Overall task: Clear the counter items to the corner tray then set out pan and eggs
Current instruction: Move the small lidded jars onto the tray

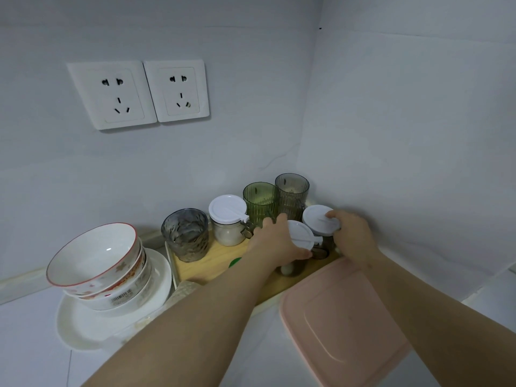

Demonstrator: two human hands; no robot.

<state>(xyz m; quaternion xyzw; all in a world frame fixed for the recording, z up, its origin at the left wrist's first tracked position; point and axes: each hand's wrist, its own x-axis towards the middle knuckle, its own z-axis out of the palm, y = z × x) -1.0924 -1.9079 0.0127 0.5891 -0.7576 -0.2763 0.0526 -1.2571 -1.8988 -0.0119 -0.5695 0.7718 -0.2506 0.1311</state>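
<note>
A wooden tray (208, 263) sits in the counter corner. On it stand a grey glass (186, 234), a white-lidded jar of white powder (228, 220), a green ribbed cup (260, 203) and a grey ribbed cup (292, 195). My left hand (275, 243) grips a white-lidded jar (301, 237) at the tray's front right. My right hand (352, 236) grips another white-lidded jar (319, 220) just behind it. Both jars' bodies are mostly hidden by my hands. No pan or eggs are in view.
A pink cutting board (343, 322) lies on the counter at the right, touching the tray's front edge. Stacked bowls (100, 265) rest on a white plate (83, 328) to the left. Two wall sockets (139, 93) sit above.
</note>
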